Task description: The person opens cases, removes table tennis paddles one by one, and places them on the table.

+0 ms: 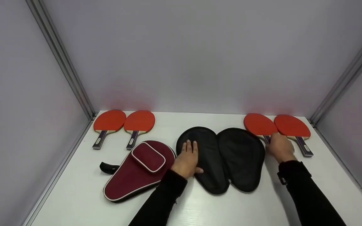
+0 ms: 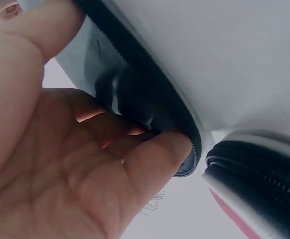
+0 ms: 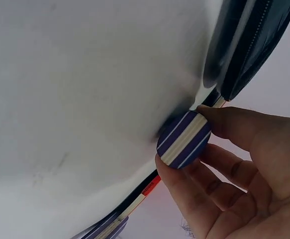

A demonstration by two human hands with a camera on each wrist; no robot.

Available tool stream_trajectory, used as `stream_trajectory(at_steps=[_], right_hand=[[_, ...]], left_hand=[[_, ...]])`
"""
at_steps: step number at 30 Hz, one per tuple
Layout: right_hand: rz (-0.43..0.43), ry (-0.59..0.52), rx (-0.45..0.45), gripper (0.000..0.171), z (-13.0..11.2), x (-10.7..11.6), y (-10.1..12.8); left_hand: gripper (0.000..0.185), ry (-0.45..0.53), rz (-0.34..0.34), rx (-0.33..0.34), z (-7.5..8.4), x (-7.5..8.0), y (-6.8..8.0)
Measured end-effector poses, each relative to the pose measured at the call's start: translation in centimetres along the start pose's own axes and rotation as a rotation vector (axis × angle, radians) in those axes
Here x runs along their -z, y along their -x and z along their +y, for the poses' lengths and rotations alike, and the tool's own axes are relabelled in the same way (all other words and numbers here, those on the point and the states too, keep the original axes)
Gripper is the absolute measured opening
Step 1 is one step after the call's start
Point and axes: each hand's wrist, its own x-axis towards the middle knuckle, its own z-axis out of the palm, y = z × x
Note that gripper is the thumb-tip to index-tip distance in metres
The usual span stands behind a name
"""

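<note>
An unfolded black paddle case (image 1: 242,160) lies with its dark lining up in the middle of the white table. My left hand (image 1: 187,160) rests flat with spread fingers on its left half; the left wrist view shows the zippered edge (image 2: 149,84) beside the fingers. At the right, my right hand (image 1: 280,147) grips the handle of a red table tennis paddle (image 1: 259,124). In the right wrist view the striped handle end (image 3: 183,139) sits between thumb and fingers. Another red paddle (image 1: 291,126) lies just right of that hand.
A closed maroon paddle case (image 1: 121,183) with white piping lies left of my left hand, a black strap (image 1: 108,168) sticking out. Two more red paddles (image 1: 109,120) (image 1: 139,121) lie at the back left. Grey walls (image 1: 181,62) enclose the table's back and sides.
</note>
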Motion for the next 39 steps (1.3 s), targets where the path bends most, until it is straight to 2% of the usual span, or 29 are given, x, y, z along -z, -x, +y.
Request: stream_trajectory(at_steps=[5, 8, 13, 17, 20, 22, 24, 29, 31, 34, 37, 38, 39], right_hand=[[-0.029, -0.016, 0.002, 0.02, -0.2, -0.2, -0.3], [-0.042, -0.045, 0.018, 0.026, -0.3, 0.0, 0.1], [0.009, -0.065, 0.053, 0.04, -1.2, 0.7, 1.3], [0.008, -0.093, 0.164, 0.037, -2.4, 1.2, 2.7], [-0.071, -0.09, 0.268, 0.046, -3.0, 1.3, 4.1], [-0.137, -0.07, 0.318, 0.06, -3.3, 1.3, 5.1], [-0.188, -0.054, 0.337, 0.071, -3.4, 1.2, 6.0], [-0.289, 0.001, 0.319, 0.078, -3.3, 1.0, 7.2], [-0.337, 0.041, 0.328, 0.079, -3.2, 0.8, 7.4], [-0.4, 0.08, 0.344, 0.078, -3.0, 0.7, 7.6], [-0.424, 0.107, 0.38, 0.079, -2.7, 0.7, 7.7], [-0.427, 0.106, 0.388, 0.079, -2.6, 0.8, 7.7], [-0.429, 0.107, 0.395, 0.08, -2.5, 0.7, 7.8]], left_hand=[[0.133, 0.047, -0.052, -0.004, -0.5, 0.4, 0.0], [0.128, 0.066, -0.074, -0.014, -0.9, 0.7, -0.1], [0.114, 0.09, -0.02, -0.04, -1.4, 1.0, -0.1], [0.101, 0.061, 0.019, -0.06, -2.0, 1.0, -0.6], [0.094, 0.042, 0.023, -0.07, -2.8, 1.0, -1.0], [0.091, 0.042, 0.039, -0.078, -3.4, 0.9, -1.3], [0.089, 0.055, 0.062, -0.08, -3.6, 1.8, -0.9], [0.08, 0.135, 0.064, -0.032, -2.9, 7.5, 1.8], [0.079, 0.182, 0.065, -0.002, -3.5, 8.4, 2.1], [0.082, 0.261, 0.085, 0.04, -5.6, 6.7, 0.9], [0.087, 0.256, 0.073, 0.06, -8.0, 4.1, -0.6], [0.087, 0.249, 0.056, 0.065, -8.4, 3.9, -0.7], [0.086, 0.234, 0.033, 0.071, -8.2, 4.6, -0.3]])
